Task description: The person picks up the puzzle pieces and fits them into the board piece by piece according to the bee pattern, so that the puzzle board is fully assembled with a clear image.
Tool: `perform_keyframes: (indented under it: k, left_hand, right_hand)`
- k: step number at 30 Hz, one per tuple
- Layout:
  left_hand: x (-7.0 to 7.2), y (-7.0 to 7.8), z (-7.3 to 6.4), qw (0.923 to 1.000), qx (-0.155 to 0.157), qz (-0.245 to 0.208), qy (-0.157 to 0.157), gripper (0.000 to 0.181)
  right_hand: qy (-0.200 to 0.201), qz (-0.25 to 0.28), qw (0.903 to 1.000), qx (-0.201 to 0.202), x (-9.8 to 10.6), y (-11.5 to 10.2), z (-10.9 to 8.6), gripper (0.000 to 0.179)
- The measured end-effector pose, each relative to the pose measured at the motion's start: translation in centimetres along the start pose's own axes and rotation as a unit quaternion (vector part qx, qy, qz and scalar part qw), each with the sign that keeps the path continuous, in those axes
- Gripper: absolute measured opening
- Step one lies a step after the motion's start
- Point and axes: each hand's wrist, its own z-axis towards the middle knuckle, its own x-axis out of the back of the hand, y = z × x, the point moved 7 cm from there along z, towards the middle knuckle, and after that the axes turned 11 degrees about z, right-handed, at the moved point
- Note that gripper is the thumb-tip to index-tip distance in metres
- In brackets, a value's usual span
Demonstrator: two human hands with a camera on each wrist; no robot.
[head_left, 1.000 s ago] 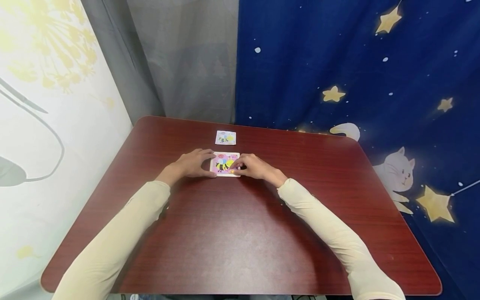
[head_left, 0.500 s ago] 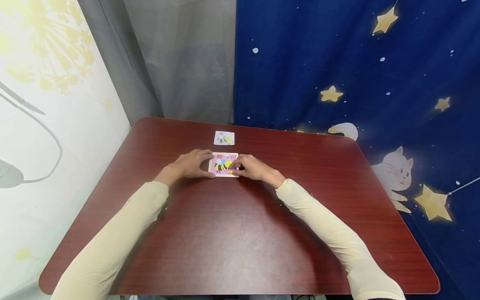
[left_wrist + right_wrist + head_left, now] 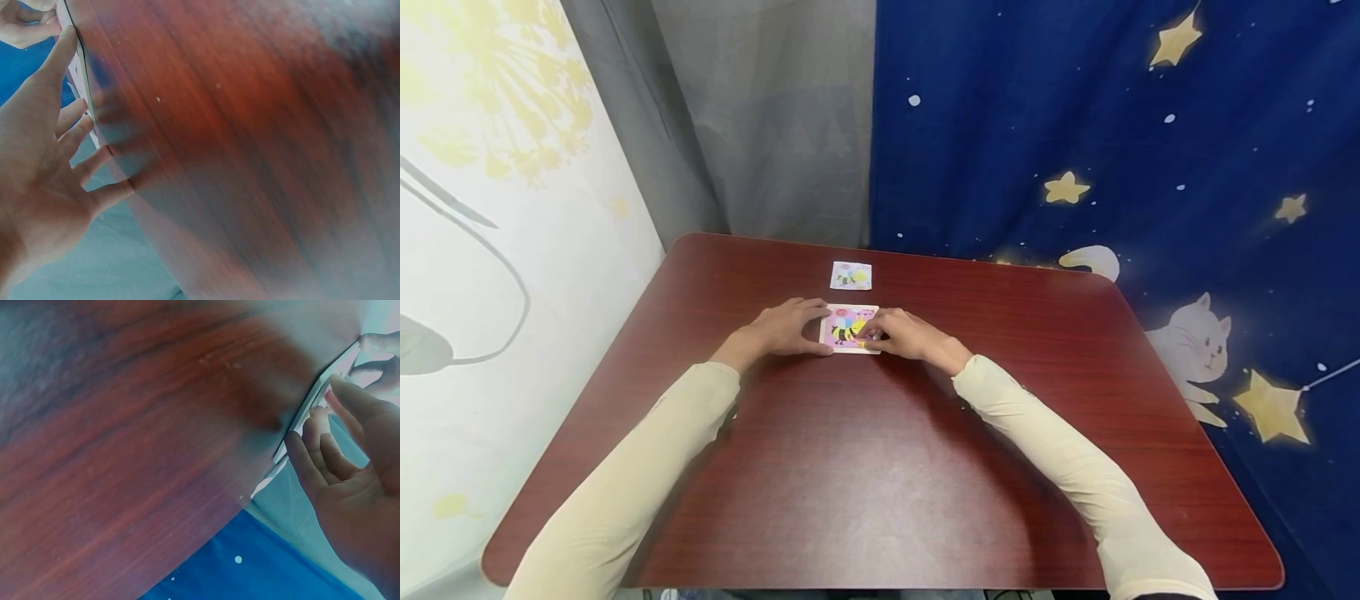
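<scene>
A square, pale-rimmed puzzle board (image 3: pixel 842 331) with a yellow-and-black bee on pink lies flat on the table. My left hand (image 3: pixel 786 327) holds its left side, thumb at the near corner and fingers at the far one. In the left wrist view, the left hand (image 3: pixel 50 144) has its thumb against the board's edge and its other fingers spread. My right hand (image 3: pixel 913 333) reaches over the lower right of the picture, thumb and fingers pinching a small puzzle piece mostly hidden by them. In the right wrist view, the right hand (image 3: pixel 350 462) has curled fingers close over the board (image 3: pixel 300 412).
A small card (image 3: pixel 852 276) with the same bee picture lies beyond the board. The red-brown table (image 3: pixel 850 467) has rounded corners. Behind it hang a grey curtain (image 3: pixel 775 125) and a blue starry curtain (image 3: pixel 985 142).
Both hands stay at the board in nearly the same pose. The right fingertips shift only slightly over its lower right, and the whole view sways a little.
</scene>
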Motion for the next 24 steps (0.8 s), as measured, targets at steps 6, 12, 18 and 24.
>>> perform_keyframes:
  k: [6, 12, 18, 24]
  left_hand:
    - [0.14, 0.14, 0.0, 1.0, 0.002, -0.001, -0.003, 0.091]
    - [0.06, 0.07, 0.07, 1.0, 0.001, 0.004, -0.004, 0.091]
    - [0.13, 0.04, -0.08, 1.0, 0.003, 0.002, -0.001, 0.091]
    - [0.05, 0.1, -0.15, 1.0, 0.0, 0.002, -0.001, 0.091]
  right_hand:
    - [-0.002, -0.012, 0.9999, 0.007, 0.39, 0.15, -0.53, 0.02]
    - [0.0, -0.006, 0.9999, 0.008, 0.32, 0.16, -0.46, 0.02]
    - [0.007, 0.012, 0.9999, -0.008, 0.11, 0.28, -0.17, 0.02]
    - [0.025, 0.032, 0.9988, -0.026, 0.26, 0.56, -0.05, 0.018]
